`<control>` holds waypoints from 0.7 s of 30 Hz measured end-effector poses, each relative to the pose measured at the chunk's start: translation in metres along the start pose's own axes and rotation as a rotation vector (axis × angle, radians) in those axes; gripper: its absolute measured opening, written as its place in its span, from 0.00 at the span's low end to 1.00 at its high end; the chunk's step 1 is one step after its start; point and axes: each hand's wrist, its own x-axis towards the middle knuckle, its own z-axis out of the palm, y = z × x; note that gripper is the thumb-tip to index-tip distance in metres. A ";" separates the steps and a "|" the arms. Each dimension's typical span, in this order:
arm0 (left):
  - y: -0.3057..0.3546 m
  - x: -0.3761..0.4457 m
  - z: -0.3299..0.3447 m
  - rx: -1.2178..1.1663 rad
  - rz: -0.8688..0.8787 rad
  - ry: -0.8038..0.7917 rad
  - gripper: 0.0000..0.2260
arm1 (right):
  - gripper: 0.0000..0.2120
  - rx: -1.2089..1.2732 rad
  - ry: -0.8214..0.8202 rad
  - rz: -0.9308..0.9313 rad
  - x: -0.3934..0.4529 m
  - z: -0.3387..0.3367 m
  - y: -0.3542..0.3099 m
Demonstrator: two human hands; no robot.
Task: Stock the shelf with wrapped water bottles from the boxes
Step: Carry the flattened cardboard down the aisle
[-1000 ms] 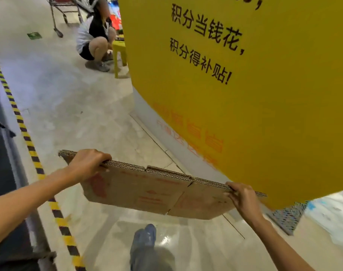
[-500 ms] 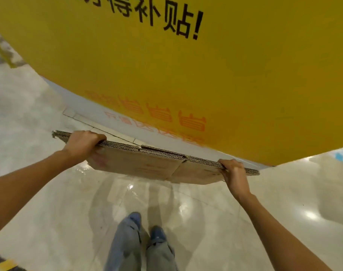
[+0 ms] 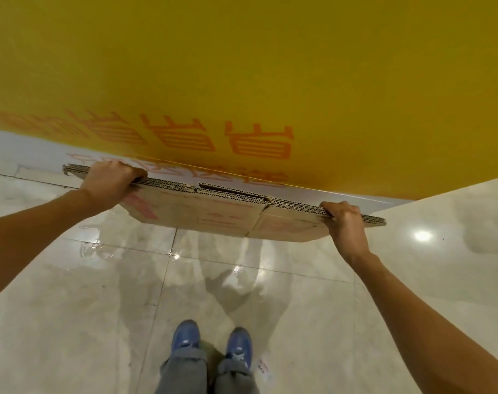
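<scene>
A flattened brown cardboard box [image 3: 213,214] with faint red print hangs edge-up in front of me, close to the foot of a big yellow sign wall [image 3: 242,66]. My left hand [image 3: 111,177] is closed over its top edge near the left end. My right hand [image 3: 344,220] grips the top edge near the right end. The box is held above the floor, its lower edge free. No water bottles or shelf are in sight.
The yellow wall with orange characters fills the upper half, with a white base strip [image 3: 29,149] below it. Glossy pale tiles [image 3: 270,294] lie underfoot, with a wet-looking patch [image 3: 97,245] at left. My blue shoes [image 3: 211,342] stand at the bottom.
I have turned and stepped toward the yellow wall with the flattened box; the aisle, striped floor tape and crouching person have left the view. Both hands keep the same grip.
</scene>
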 end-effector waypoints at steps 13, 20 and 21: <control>0.000 0.041 0.068 -0.012 0.082 0.004 0.04 | 0.06 0.024 -0.024 0.111 -0.006 0.063 0.027; -0.004 0.052 0.080 -0.031 0.089 0.086 0.05 | 0.05 -0.027 0.002 0.076 0.011 0.074 0.038; -0.004 0.054 0.079 -0.035 0.089 0.097 0.06 | 0.06 -0.029 0.014 0.066 0.014 0.074 0.038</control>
